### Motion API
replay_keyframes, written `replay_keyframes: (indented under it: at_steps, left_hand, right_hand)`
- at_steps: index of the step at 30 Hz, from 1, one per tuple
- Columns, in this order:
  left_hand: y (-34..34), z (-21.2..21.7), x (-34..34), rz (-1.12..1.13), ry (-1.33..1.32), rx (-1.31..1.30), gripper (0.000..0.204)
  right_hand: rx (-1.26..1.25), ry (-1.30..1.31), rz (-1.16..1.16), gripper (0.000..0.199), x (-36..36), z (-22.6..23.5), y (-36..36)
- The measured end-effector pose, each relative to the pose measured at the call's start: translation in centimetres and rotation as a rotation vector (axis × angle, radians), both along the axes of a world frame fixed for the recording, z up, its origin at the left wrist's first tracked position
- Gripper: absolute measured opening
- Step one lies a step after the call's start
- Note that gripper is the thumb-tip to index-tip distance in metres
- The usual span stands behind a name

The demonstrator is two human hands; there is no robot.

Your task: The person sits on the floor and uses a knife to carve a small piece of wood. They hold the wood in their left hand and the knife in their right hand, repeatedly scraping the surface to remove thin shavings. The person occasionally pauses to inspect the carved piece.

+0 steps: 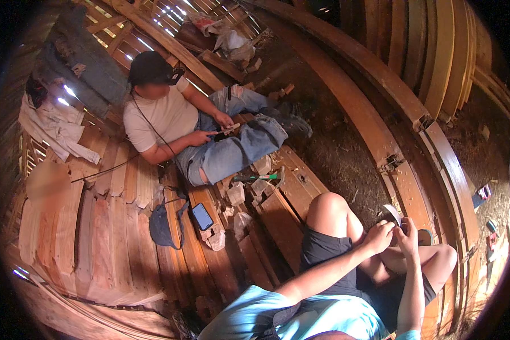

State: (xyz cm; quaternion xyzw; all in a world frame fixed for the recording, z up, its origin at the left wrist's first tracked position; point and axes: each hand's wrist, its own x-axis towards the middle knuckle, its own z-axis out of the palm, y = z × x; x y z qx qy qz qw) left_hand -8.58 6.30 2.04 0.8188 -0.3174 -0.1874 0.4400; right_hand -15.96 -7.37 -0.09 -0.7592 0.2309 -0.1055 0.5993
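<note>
Above the floor (337, 156), a pale strip (392, 213) points forward-left.

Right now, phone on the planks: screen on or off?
On: the phone lies face up, its screen bright pale blue with faint rows of marks.
</note>
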Motion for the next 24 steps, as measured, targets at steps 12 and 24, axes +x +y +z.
replay_keyframes:
  at_steps: [12,24]
  left_hand:
    - [0.0,-0.1,0.1,0.021,0.018,-0.012,0.014]
    - [-0.9,-1.0,0.2,-0.031,0.031,0.075,0.018]
  right_hand:
    - [-0.058,0.050,0.011,0.024,0.4,1.5,0.5]
    - [-0.034,0.077,0.025,0.024,0.6,0.9,-0.4]
